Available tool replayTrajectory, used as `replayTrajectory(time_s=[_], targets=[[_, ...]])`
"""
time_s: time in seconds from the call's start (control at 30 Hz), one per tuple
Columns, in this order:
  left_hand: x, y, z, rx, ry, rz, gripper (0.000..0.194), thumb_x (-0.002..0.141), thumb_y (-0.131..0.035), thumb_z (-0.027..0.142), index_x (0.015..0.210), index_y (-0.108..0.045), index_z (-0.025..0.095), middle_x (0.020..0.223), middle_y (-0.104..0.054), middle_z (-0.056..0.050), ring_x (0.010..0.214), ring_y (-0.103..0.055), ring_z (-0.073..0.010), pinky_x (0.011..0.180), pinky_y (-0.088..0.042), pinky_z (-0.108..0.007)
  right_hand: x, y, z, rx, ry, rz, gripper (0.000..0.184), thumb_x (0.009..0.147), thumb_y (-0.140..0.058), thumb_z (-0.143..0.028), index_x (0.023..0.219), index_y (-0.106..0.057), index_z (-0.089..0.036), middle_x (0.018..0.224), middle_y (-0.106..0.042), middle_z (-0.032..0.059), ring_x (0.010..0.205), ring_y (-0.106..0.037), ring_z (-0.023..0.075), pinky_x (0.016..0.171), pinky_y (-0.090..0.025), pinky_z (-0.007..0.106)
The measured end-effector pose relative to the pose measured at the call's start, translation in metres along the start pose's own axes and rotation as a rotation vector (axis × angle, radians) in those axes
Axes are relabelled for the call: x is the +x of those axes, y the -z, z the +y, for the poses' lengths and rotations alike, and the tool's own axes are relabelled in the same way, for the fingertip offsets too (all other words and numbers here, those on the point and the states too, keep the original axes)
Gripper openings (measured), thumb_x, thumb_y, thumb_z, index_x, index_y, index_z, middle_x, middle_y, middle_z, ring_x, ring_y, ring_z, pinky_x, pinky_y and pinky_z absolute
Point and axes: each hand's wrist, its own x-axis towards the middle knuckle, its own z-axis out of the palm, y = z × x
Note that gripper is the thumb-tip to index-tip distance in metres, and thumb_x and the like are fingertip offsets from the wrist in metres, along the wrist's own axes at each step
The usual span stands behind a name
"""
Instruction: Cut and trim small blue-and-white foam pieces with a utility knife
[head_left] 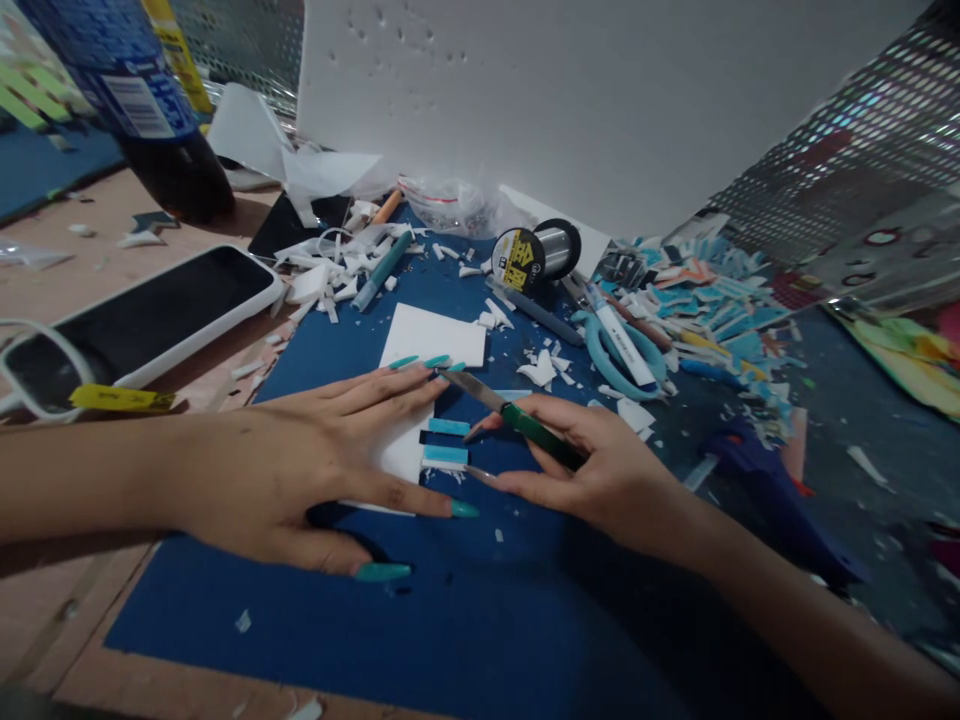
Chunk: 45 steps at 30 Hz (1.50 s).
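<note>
My left hand (322, 450) lies with its fingers spread, pressing on a white foam sheet (401, 445) and the blue mat. My right hand (592, 460) is closed round a knife with a green handle (536, 432). Its blade points up and left, close to my left fingertips. Two small light-blue strips (446, 456) with white edges stick out by the foam sheet. The thumb and a finger of my right hand come close to their right ends; whether they touch is unclear. Beyond my left fingers lies another white foam piece (435, 335).
A blue cutting mat (337, 620) with white scraps covers the work area. Behind are a spool of line (525, 258), blue-handled scissors (600, 355) and a teal pen (382, 268). A phone (150, 320) and dark bottle (172, 170) stand left. A purple glue gun (780, 490) lies right.
</note>
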Motion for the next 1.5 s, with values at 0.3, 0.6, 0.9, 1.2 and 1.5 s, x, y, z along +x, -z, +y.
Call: replayTrajectory(time_s=[0.3,0.6,0.9,1.2,1.5], targets=[[-0.001,-0.002,0.005,-0.008,0.060,-0.004,0.059,0.085,-0.060,0.048,0.139,-0.036,0.051,0.159,0.007,0.002,0.140,-0.013,-0.0475,0.104,-0.029,-0.068,0.000,-0.001,-0.001,0.000,0.007,0.038,0.025,0.077,-0.068,-0.029,0.099,-0.065,-0.018,0.047,-0.030,-0.0111,0.042,-0.024,0.0062,0.040,-0.018,0.022],[0.002,0.005,0.000,-0.031,0.021,-0.113,0.063,0.086,-0.057,0.050,0.142,-0.027,0.052,0.160,0.001,0.001,0.139,-0.015,-0.0502,0.103,-0.029,-0.071,0.002,-0.004,-0.001,-0.058,0.004,0.006,0.025,0.075,-0.071,-0.030,0.094,-0.062,-0.018,0.050,-0.034,-0.0104,0.043,-0.026,0.0062,0.040,-0.021,0.021],[0.004,0.004,0.001,0.037,-0.013,-0.123,0.067,0.088,-0.054,0.050,0.146,-0.021,0.045,0.159,-0.006,-0.008,0.140,-0.009,-0.0484,0.099,-0.034,-0.071,-0.001,-0.015,-0.006,-0.086,0.125,0.088,0.023,0.073,-0.069,-0.018,0.093,-0.059,-0.014,0.046,-0.041,-0.0099,0.040,-0.037,0.0063,0.039,-0.025,0.020],[0.002,0.004,0.000,0.007,-0.007,-0.078,0.071,0.084,-0.061,0.049,0.145,-0.025,0.046,0.158,-0.015,-0.004,0.140,-0.013,-0.0469,0.103,-0.033,-0.067,-0.008,-0.018,-0.011,-0.078,0.125,0.134,0.022,0.071,-0.067,-0.017,0.091,-0.059,-0.013,0.046,-0.037,-0.0116,0.039,-0.031,0.0051,0.038,-0.024,0.020],[0.003,0.005,0.002,0.004,-0.003,-0.120,0.063,0.085,-0.059,0.047,0.142,-0.031,0.049,0.159,-0.010,-0.001,0.138,-0.015,-0.0511,0.099,-0.031,-0.073,-0.014,-0.006,-0.009,-0.104,0.079,0.175,0.025,0.073,-0.066,-0.023,0.096,-0.059,-0.016,0.045,-0.031,-0.0126,0.038,-0.026,0.0052,0.038,-0.024,0.020]])
